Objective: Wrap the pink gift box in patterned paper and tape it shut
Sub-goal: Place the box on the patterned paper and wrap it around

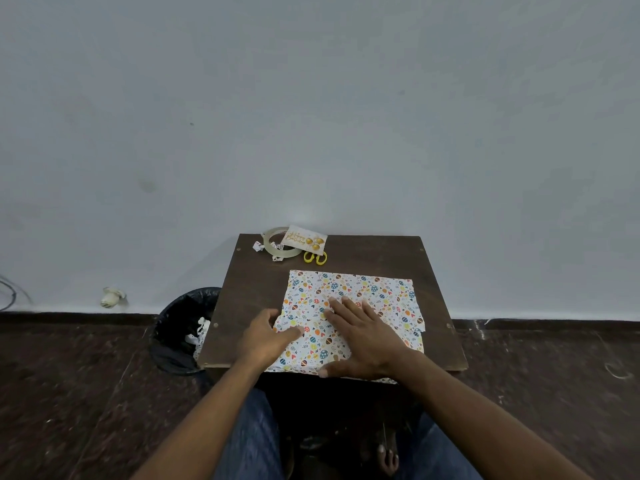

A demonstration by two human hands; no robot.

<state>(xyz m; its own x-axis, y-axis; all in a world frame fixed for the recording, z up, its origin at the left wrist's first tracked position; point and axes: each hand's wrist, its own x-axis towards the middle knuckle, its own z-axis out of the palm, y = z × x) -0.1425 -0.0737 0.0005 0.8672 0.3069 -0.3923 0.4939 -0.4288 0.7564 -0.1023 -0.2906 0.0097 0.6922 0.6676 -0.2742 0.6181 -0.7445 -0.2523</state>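
Note:
A sheet of patterned paper (367,294), white with coloured balloons and hearts, lies spread on the dark brown table (249,282). My right hand (363,337) lies flat on the sheet with fingers straight and spread, thumb near the front edge. My left hand (265,336) holds the paper's left edge, thumb on top and fingers curled at the edge. No pink gift box is in sight. At the table's far edge a roll of clear tape (277,242) rests beside yellow-handled scissors (316,258).
A birthday card (304,239) leans over the tape roll and scissors. A black bin (183,330) with paper scraps stands on the floor left of the table. A grey wall rises right behind the table. My knees sit under the front edge.

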